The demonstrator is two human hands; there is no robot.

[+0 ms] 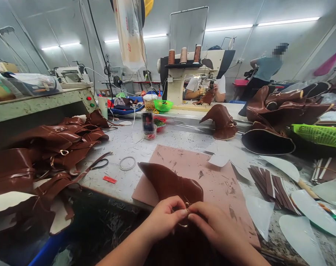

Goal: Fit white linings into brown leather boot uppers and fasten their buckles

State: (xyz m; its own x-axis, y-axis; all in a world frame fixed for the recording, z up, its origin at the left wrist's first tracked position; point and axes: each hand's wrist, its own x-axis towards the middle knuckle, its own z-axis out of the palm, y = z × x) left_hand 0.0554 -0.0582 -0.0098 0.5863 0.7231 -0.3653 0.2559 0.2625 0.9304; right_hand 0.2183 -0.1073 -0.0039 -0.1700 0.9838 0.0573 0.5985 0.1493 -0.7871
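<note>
A brown leather boot upper (170,181) lies partly on the pinkish-brown mat in front of me, its near end hanging toward my lap. At its near edge shows a small gold-coloured metal buckle (184,224). My left hand (167,215) is closed, thumb and fingers pinched at this buckle. From the other side my right hand (212,223) is also closed, its thumb and fingertips pressed on the buckle. The fingertips nearly meet and hide much of the buckle and any strap in it.
Brown leather uppers (54,136) are heaped at left. A red tag (109,179) and a clear ring (127,163) lie on the worktable. White pieces (301,236) and brown strips (270,188) cover the right side. Behind, a person works at a sewing machine (175,83).
</note>
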